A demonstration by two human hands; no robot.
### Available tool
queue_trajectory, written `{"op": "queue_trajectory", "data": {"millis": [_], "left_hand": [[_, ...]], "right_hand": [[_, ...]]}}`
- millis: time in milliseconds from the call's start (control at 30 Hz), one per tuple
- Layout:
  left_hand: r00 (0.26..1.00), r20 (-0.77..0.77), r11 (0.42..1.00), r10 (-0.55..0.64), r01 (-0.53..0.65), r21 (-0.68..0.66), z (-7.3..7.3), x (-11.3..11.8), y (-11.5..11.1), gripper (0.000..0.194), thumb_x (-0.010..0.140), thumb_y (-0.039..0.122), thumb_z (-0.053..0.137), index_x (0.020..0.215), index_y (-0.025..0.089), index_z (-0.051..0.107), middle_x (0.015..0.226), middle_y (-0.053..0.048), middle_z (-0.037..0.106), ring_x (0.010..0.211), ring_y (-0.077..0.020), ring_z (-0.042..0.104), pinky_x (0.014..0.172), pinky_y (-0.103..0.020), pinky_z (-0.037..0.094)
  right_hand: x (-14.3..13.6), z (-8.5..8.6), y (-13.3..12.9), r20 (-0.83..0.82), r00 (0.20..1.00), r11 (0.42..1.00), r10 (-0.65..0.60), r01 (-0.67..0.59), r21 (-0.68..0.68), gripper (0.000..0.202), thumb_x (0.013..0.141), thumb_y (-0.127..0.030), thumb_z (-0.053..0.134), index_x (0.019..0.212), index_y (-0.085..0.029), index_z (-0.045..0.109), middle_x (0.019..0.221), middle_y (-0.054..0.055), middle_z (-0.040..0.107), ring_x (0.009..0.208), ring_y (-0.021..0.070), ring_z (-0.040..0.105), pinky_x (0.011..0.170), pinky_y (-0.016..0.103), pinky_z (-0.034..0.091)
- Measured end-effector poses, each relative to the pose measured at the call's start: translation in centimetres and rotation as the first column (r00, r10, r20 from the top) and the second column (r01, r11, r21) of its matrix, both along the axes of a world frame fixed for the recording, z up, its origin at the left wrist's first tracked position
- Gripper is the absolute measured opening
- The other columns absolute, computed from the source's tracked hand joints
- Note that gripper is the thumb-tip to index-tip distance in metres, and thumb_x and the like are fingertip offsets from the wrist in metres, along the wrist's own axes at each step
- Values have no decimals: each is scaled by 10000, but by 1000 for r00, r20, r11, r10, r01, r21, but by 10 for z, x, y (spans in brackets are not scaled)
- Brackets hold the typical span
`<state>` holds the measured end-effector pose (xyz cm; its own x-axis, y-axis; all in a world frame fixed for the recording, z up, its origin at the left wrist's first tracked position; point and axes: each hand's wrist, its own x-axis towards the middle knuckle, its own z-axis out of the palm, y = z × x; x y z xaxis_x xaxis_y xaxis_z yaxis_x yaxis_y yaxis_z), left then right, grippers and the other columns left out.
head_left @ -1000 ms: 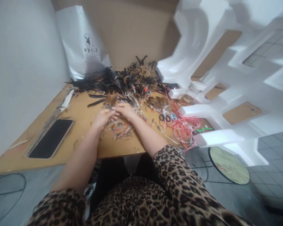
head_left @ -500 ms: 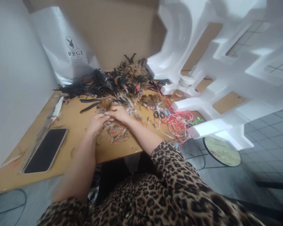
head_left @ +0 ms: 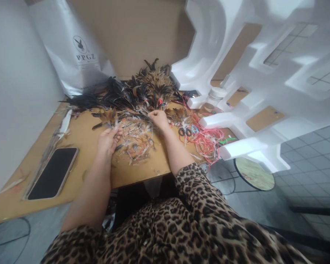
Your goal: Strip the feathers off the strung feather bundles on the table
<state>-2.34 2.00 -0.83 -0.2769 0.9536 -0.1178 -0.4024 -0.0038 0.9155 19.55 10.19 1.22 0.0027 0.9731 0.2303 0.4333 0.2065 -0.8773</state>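
My left hand [head_left: 107,140] is closed on the pale stems of a small bunch of brown feathers [head_left: 109,116], which points up and away from me. To its right, my right hand [head_left: 160,121] has its thumb and fingers pinched together at the near edge of the feather pile [head_left: 126,94]. Whatever is between those fingertips is too small to make out. The pile is of long black feathers on the left and tan ones on the right. Between my forearms lies a scatter of feather scraps and bits of string [head_left: 137,146].
A phone [head_left: 53,174] lies at the table's left. Tangled pink string [head_left: 209,143], black-handled scissors [head_left: 185,132] and a lidded jar [head_left: 216,96] are on the right, beside white moulded foam [head_left: 242,148]. Behind the feathers stands a white bag [head_left: 71,66].
My hands were together over the scraps and have parted. The left drew back left with the brown feather bunch; the right moved right and away to the pile.
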Motion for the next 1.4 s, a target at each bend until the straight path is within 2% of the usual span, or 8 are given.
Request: {"op": "queue_trajectory", "data": {"millis": [133,367,533,633,933,1067,1167,1400], "left_hand": [[999,17,999,47,-47,7,1,2,-1,115,675,198,693,710,111,626,677,-33,654,523,-38,561,450,-109,396],[991,67,993,112,-114,27,2,-1,1,89,695,182,678,743,126,628,675,-20,658,497,-29,545,440,-107,387],[980,124,986,154,-160,44,1,-3,4,58,698,158,659,715,111,628,639,-24,648,467,-31,528,414,-112,369],[980,130,987,151,-157,37,1,-3,5,70,684,162,673,714,116,630,635,-19,648,468,-32,527,405,-111,361],[980,138,988,141,-148,42,-2,-4,6,104,666,177,695,722,113,634,648,-27,654,466,-33,528,403,-114,359],[984,126,991,124,-129,27,-1,-3,5,118,666,183,701,728,110,634,666,-33,661,479,-35,536,415,-115,364],[985,129,993,115,-119,20,-2,-3,5,90,685,171,683,733,111,638,704,-41,672,503,-40,550,417,-115,368],[976,215,999,32,-36,12,0,-5,3,32,740,102,613,733,107,644,821,-64,686,553,-47,569,420,-111,387]], "right_hand": [[9,-1,-1,269,963,999,-17,29,-42,187,694,-289,574,713,-153,700,685,35,649,671,141,572,665,246,414],[-16,-4,-15,560,828,996,-14,63,-68,212,731,-372,587,802,-205,696,837,83,669,785,195,592,715,294,429],[-37,-4,-25,614,789,983,27,-133,128,242,816,-289,476,959,-243,665,994,45,619,948,184,546,826,303,408],[-52,0,-30,644,763,964,63,-214,158,240,829,-291,465,964,-267,663,1007,40,597,1007,209,503,857,349,381],[-78,0,-20,762,648,968,7,-195,157,333,875,-212,369,1082,-268,623,1134,89,533,1098,257,390,897,445,305],[-80,-4,-14,806,592,971,18,-204,128,337,872,-171,352,1013,-208,656,1128,117,544,1099,267,390,915,468,277],[-76,-1,-16,794,608,957,20,-242,161,322,881,-189,354,954,-195,667,1113,112,554,1104,263,381,919,457,270],[-48,16,-33,617,787,893,10,-285,349,231,866,-261,449,964,-238,658,1125,61,552,1105,221,382,918,368,273]]}}
